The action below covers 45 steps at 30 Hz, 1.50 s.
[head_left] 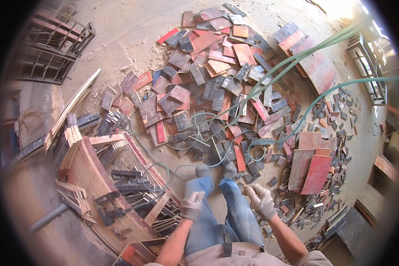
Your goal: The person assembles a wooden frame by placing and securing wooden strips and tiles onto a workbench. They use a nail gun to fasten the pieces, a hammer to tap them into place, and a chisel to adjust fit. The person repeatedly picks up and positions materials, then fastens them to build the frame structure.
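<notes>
My left hand (pixel 193 205), in a pale knitted work glove, hangs over my left thigh with its fingers curled in. Whether anything is inside it is hidden. My right hand (pixel 260 200), gloved the same way, is beside my right knee with its fingers closed. Something small and thin may poke out near its fingertips, too blurred to name. Both hands are apart from the wood. In front of my feet spreads a heap of plywood offcuts (pixel 179 94), black, brown and red. Nearest my right hand, larger reddish boards (pixel 317 174) lie on smaller pieces.
A thin green hose (pixel 314 103) loops across the heap toward my feet. At left, a long wooden board (pixel 89 170) stands by stacked strips (pixel 73 135) and dark offcuts (pixel 133 187). Metal racks (pixel 53 48) stand far left. A large panel (pixel 307 60) lies far right.
</notes>
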Motion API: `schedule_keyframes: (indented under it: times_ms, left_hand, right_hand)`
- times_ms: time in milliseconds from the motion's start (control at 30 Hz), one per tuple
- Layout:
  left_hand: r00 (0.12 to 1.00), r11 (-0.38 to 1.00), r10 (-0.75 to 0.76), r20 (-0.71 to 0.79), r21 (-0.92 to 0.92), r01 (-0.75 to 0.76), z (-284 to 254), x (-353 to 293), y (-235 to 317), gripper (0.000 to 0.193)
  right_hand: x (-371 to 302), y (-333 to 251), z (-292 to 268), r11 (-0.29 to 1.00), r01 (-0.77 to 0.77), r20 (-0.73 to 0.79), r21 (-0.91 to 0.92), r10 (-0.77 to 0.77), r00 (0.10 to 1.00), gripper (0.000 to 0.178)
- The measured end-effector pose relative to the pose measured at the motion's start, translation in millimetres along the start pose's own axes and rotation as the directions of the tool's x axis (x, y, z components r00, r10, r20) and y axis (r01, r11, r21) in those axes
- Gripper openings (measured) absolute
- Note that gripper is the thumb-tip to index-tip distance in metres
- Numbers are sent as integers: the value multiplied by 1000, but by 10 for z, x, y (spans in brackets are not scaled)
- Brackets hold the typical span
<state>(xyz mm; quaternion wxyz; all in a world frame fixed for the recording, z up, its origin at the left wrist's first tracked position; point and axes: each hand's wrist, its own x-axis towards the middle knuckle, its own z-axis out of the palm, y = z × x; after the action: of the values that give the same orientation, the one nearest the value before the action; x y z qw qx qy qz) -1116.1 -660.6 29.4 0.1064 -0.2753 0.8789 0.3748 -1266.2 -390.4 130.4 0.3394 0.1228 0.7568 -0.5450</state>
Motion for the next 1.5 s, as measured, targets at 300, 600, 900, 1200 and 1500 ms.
schedule_keyframes:
  times_ms: [300,600,900,1200,1500]
  left_hand:
    - [972,971,-16,-234,-236,-41,-970,1163,464,22]
    - [987,961,-48,-155,-277,3,-884,3178,-148,26]
    - [993,979,-103,-48,-180,93,-1885,5384,-515,32]
    - [958,908,-276,76,-307,285,-2147,5931,-832,32]
    - [925,797,-361,-120,-555,239,-1708,5068,-294,83]
  right_hand:
    - [1243,-982,678,923,308,39,-229,-308,951,36]
    - [5240,-2052,2047,764,285,-23,-579,-364,931,66]
    - [10102,-2036,3043,432,-136,-242,-892,-201,949,96]
    - [11766,-1663,3724,198,-361,-401,-911,-225,888,103]
    - [7206,-2402,3986,810,442,323,-386,-330,887,34]
